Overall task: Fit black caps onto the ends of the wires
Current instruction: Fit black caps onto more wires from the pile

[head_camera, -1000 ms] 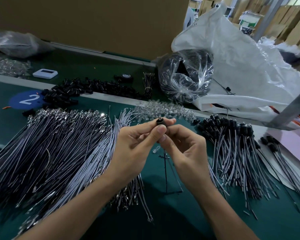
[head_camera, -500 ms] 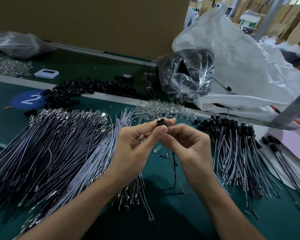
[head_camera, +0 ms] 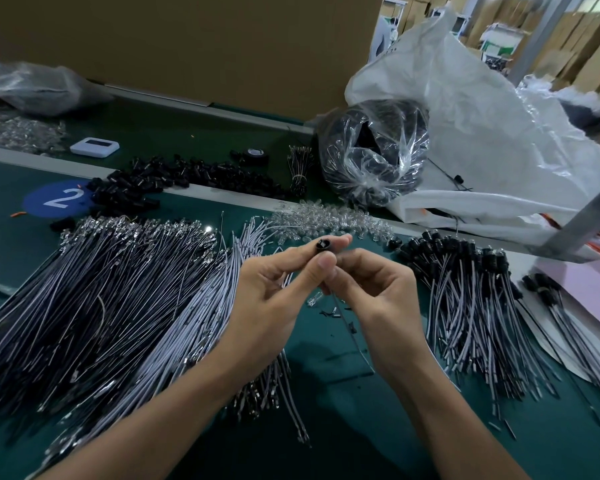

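Observation:
My left hand (head_camera: 274, 306) pinches a small black cap (head_camera: 323, 245) between thumb and fingertips, above the green table. My right hand (head_camera: 374, 299) is pressed close against it and pinches a thin wire (head_camera: 352, 337) that hangs down from under the fingers. The wire's upper end is hidden between the fingertips. A big heap of uncapped grey wires (head_camera: 101, 299) lies on the left. A bundle of wires with black caps fitted (head_camera: 471, 289) lies on the right. Loose black caps (head_camera: 174, 178) are piled at the back.
Clear LEDs (head_camera: 326, 220) lie scattered just behind my hands. A clear bag of black parts (head_camera: 374, 150) and a large white plastic sack (head_camera: 482, 133) stand at the back right. A white device (head_camera: 94, 146) and tape roll (head_camera: 255, 154) sit farther back. A cardboard wall (head_camera: 187, 39) closes the rear.
The hanging wire has swung a little to the right under my right hand. Both hands keep their pinch and stay in place.

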Action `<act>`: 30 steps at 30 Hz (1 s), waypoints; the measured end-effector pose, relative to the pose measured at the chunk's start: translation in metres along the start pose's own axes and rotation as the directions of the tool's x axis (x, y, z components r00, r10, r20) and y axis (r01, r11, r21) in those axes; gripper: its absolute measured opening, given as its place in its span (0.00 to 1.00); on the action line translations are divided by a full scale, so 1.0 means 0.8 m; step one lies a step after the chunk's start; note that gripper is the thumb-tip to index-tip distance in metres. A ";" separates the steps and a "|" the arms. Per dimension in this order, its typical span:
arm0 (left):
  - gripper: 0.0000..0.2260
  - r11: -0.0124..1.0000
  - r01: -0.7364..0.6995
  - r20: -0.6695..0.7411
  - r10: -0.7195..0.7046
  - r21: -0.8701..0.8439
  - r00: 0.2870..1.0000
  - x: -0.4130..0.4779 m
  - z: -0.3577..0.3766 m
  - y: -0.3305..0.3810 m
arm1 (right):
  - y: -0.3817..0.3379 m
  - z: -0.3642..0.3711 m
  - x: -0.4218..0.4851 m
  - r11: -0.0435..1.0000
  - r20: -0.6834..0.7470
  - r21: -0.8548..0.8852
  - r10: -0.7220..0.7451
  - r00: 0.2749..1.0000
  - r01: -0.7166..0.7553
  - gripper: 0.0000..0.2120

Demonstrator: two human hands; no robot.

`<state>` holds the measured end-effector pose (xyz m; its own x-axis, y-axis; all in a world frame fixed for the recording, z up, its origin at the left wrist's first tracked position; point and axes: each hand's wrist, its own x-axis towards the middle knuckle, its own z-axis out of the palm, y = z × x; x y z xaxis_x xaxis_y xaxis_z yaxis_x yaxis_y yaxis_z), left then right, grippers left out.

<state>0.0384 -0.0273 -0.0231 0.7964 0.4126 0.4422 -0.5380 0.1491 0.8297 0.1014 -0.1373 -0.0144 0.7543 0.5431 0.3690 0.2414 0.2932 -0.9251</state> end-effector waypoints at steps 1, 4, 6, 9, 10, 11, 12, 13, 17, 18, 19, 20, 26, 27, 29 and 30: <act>0.11 1.000 0.001 -0.004 -0.001 -0.011 1.000 0.000 0.000 0.000 | 0.000 -0.001 0.000 1.000 -0.022 -0.006 0.006 1.000 -0.006 0.08; 0.11 1.000 0.015 0.006 -0.015 -0.025 1.000 0.000 0.000 -0.001 | 0.000 -0.002 0.001 1.000 -0.043 -0.019 0.021 0.999 -0.022 0.08; 0.12 0.999 0.033 0.026 -0.032 -0.038 0.999 -0.002 0.000 -0.001 | 0.001 -0.002 0.000 0.999 -0.033 -0.003 0.031 0.999 -0.032 0.10; 0.12 0.996 0.056 0.060 -0.052 -0.069 0.997 -0.001 -0.001 0.000 | 0.001 -0.002 0.000 0.998 -0.017 0.049 0.043 0.999 -0.042 0.14; 0.11 0.995 0.063 0.069 -0.057 -0.079 0.996 -0.001 -0.002 0.001 | 0.000 -0.002 0.000 0.998 -0.004 0.047 0.041 0.999 -0.041 0.14; 0.10 0.994 0.068 0.077 -0.061 -0.091 0.995 -0.001 -0.003 0.001 | -0.001 -0.002 0.000 0.999 0.005 0.038 0.036 0.999 -0.036 0.13; 0.11 0.992 0.071 0.079 -0.063 -0.108 0.995 0.000 -0.003 0.001 | -0.002 -0.001 0.000 0.999 0.014 0.030 0.032 0.999 -0.032 0.13; 0.11 0.988 0.079 0.075 -0.069 -0.132 0.995 0.000 -0.003 0.001 | -0.003 -0.001 0.001 0.999 0.021 0.024 0.031 0.999 -0.032 0.12; 0.10 0.979 0.091 0.017 -0.089 -0.181 0.996 0.001 -0.003 0.000 | -0.006 -0.001 0.001 0.998 0.023 0.017 0.058 0.998 -0.058 0.09; 0.09 0.980 0.087 0.011 -0.087 -0.178 0.996 0.001 -0.004 0.000 | -0.007 -0.002 0.001 0.998 0.018 0.012 0.064 0.998 -0.064 0.09; 0.09 0.981 0.087 0.007 -0.087 -0.171 0.996 0.001 -0.005 0.000 | -0.006 -0.001 0.000 0.998 0.016 0.000 0.063 0.998 -0.063 0.09; 0.09 0.983 0.089 0.003 -0.090 -0.162 0.996 0.001 -0.005 0.000 | -0.006 -0.001 0.000 0.998 0.018 -0.013 0.057 0.998 -0.057 0.08; 0.11 0.974 0.156 0.065 -0.147 -0.163 0.987 0.002 -0.004 -0.003 | -0.002 0.006 -0.004 1.000 -0.012 0.007 -0.006 1.000 0.007 0.04; 0.11 0.970 0.166 0.071 -0.156 -0.176 0.985 0.003 -0.003 -0.003 | -0.002 0.006 -0.004 1.000 -0.026 -0.001 -0.015 1.000 0.015 0.04; 0.11 0.964 0.178 0.085 -0.164 -0.197 0.983 0.003 -0.001 -0.003 | 0.000 0.007 -0.005 1.000 -0.054 -0.014 -0.018 0.998 0.017 0.05; 0.11 0.964 0.177 0.090 -0.162 -0.200 0.983 0.003 -0.001 -0.003 | 0.001 0.007 -0.006 1.000 -0.066 -0.018 -0.016 0.998 0.015 0.07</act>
<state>0.0417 -0.0261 -0.0244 0.8946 0.3004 0.3309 -0.4327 0.3968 0.8095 0.0949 -0.1349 -0.0167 0.7888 0.4855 0.3769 0.2635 0.2869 -0.9210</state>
